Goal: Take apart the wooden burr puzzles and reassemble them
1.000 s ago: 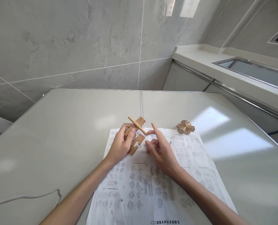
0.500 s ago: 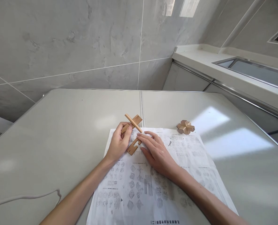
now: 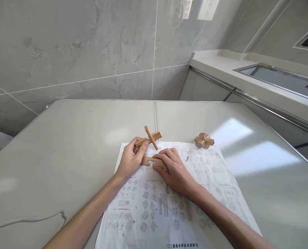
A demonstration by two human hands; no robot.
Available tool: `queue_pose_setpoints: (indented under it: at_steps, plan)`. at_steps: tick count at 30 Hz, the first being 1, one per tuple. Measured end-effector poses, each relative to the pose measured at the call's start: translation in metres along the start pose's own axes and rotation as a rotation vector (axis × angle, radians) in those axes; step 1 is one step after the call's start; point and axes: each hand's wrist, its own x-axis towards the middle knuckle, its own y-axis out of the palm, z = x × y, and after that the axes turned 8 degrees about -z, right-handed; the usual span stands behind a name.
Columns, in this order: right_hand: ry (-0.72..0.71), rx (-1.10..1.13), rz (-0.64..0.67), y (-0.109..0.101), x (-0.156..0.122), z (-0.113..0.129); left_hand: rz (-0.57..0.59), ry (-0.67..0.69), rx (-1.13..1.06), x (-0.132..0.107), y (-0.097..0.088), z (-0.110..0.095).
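My left hand [image 3: 132,156] is closed on crossed wooden puzzle pieces [image 3: 152,137], a flat one with a thin stick across it, raised above the sheet's far edge. Below them, a flat wooden puzzle piece [image 3: 146,160] with a notched slot lies level, its slot facing me. Its right end is pinched between the thumb and fingers of my right hand [image 3: 173,169]. The left end of this slotted piece comes close to my left thumb; whether they touch I cannot tell. Beneath both hands is a printed paper sheet [image 3: 143,238] with rows of small puzzle drawings.
An assembled wooden burr puzzle [image 3: 205,140] sits by the sheet's far right corner. A pale cord [image 3: 26,219] lies at the left on the glossy table [image 3: 65,145]. Beyond the table are a tiled wall [image 3: 91,45] and, at right, a white counter [image 3: 216,64].
The slotted piece has turned from slanting to nearly level, and my right fingers have closed around its right end. The crossed pieces in my left hand have tilted, the stick now steeper.
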Motion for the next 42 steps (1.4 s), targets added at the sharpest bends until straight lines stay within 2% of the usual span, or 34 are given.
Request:
queue_pose_setpoints:
  at_steps: [6, 11, 13, 17, 21, 24, 31, 42]
  plan:
    - [0.036, 0.022, 0.008, -0.003, 0.004, 0.005, -0.064, -0.028, -0.070, 0.004, -0.002, 0.007]
    - [0.099, 0.123, -0.042, -0.007, 0.007, 0.008, -0.095, -0.049, -0.233, 0.009, -0.001, 0.011]
    - [0.207, 0.257, -0.066, -0.010, 0.008, 0.009, -0.090, -0.075, -0.298, 0.010, -0.001, 0.009]
    - [0.472, 0.722, -0.067, -0.017, 0.012, 0.007, -0.069, -0.136, -0.385, 0.010, -0.002, 0.005]
    - [0.651, 1.118, -0.121, -0.023, 0.016, 0.001, 0.043, -0.169, -0.389, 0.008, -0.002, 0.003]
    - [0.723, 1.279, -0.176, -0.025, 0.019, -0.002, 0.174, -0.185, -0.367, 0.005, -0.002, 0.001]
    - [0.716, 1.350, -0.128, -0.029, 0.020, -0.001, 0.419, -0.193, -0.307, 0.001, -0.003, 0.000]
    - [0.710, 1.318, -0.020, -0.030, 0.018, 0.004, 0.528, -0.176, -0.239, 0.000, -0.004, -0.002]
